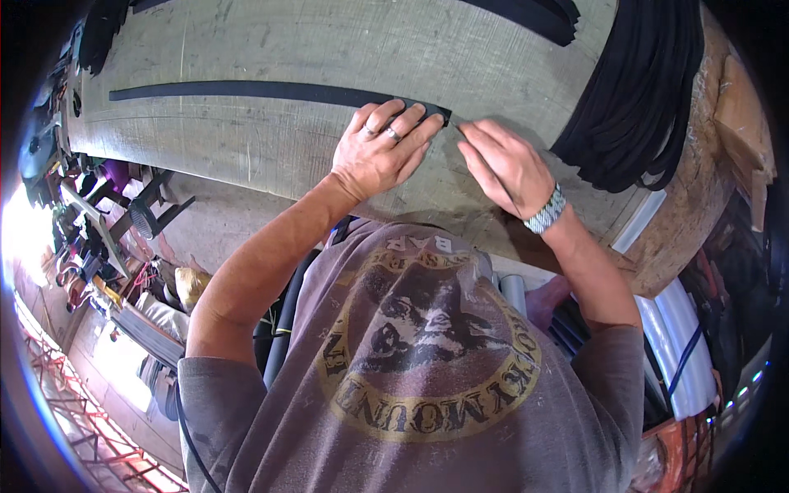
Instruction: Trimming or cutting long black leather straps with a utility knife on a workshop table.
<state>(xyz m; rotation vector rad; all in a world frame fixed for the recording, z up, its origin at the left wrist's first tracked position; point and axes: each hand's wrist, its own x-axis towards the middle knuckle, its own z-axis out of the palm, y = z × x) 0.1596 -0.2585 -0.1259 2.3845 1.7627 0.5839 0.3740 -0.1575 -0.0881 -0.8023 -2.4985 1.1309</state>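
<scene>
A long black strip [238, 88] lies across the worn grey-green work table, and its squared right end is by my hands. My left hand [378, 148], with rings on its fingers, rests on the strip near that end, fingers stretched and pressing it down. Just to the right, my right hand [511, 164] is closed round a slim, thin tool [459, 126]. The tool's tip points at the strip's end, a small gap away; most of it is hidden in the hand, so its exact kind cannot be told.
A thick bundle of black strips [637, 99] hangs over the table's right side. More black strips [534, 16] lie at the far edge. Beyond the right edge are a wooden block [740, 111] and clear plastic-wrapped rolls [678, 349]. Clutter fills the floor at left.
</scene>
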